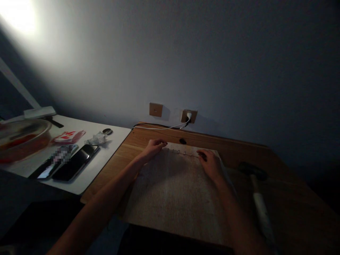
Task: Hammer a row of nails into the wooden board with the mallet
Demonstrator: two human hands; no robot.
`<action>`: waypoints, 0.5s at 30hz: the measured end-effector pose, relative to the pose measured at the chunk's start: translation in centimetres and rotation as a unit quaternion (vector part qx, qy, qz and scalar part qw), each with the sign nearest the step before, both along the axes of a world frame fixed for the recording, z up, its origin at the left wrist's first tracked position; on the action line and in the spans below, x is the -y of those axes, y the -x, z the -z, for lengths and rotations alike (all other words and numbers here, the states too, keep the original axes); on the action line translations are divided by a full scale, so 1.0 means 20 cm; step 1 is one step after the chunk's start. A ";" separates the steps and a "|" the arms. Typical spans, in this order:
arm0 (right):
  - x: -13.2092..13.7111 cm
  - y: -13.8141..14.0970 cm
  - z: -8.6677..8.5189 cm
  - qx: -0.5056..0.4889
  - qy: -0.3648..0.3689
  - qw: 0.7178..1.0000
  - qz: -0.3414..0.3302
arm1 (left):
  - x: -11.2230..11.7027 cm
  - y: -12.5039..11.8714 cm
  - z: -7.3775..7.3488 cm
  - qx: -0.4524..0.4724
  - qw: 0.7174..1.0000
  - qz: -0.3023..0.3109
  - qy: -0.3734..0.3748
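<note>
A pale wooden board (172, 187) lies flat on the brown desk in front of me. Near its far edge, several small shiny pieces (184, 153) that look like nails stand in a row, and a thin line seems to run along them. At the left end of that row is my left hand (154, 148), its fingers closed together at the board's far left corner. My right hand (210, 162) is at the row's right end, thumb and fingers curled in a pinch. In the dim light, what either hand holds is too small to make out.
A hammer (253, 177) with a dark head lies right of the board. On the white table (117, 136) at left are a phone (75, 163), crumpled tissue (98, 139), a red-and-white packet (69, 136) and a clear bowl (23, 138). Cables (159, 127) run behind to a wall socket (184, 115).
</note>
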State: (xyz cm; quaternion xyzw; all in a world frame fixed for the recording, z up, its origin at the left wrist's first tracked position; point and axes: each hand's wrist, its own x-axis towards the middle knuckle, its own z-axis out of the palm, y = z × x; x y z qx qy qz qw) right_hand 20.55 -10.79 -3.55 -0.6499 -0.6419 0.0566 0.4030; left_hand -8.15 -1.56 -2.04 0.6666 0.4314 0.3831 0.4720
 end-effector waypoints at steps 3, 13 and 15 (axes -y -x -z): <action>0.00 0.00 0.01 -0.026 0.009 1.000 -0.004 | 0.03 0.00 0.00 -0.191 0.970 -0.005 -0.153; -0.01 0.04 -0.01 -0.095 -0.007 0.995 0.001 | 0.04 -0.05 0.01 -0.339 0.902 0.024 -0.265; 0.00 0.05 -0.02 -0.120 -0.015 0.993 -0.009 | 0.04 -0.06 0.00 -0.348 0.899 0.013 -0.265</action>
